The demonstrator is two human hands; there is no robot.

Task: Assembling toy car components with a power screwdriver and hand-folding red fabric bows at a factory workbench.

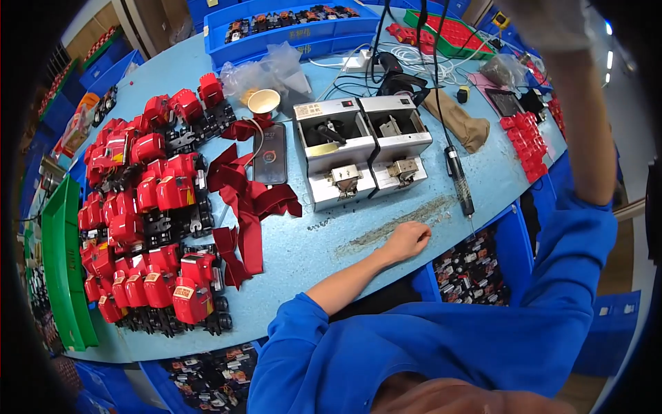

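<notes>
My left hand (pixel 408 240) rests on the blue table near its front edge, fingers curled in a loose fist with nothing seen in it. It lies on a strip of scattered grit. My right arm is raised high at the right, and my right hand (pixel 552 27) is a blur close to the camera, its fingers unreadable. Between my arms a corded electric screwdriver (pixel 459 183) hangs tip down. Beyond my left hand stand two metal screw feeders (pixel 334 155) (pixel 394 141) side by side.
Rows of red toy trucks (pixel 148 207) fill the left side, beside a green tray (pixel 65 269). Dark red cloth strips (pixel 241 200), a phone (pixel 270 155) and a paper cup (pixel 263 102) lie nearer the middle. Blue bins of parts (pixel 476 265) sit below the front edge.
</notes>
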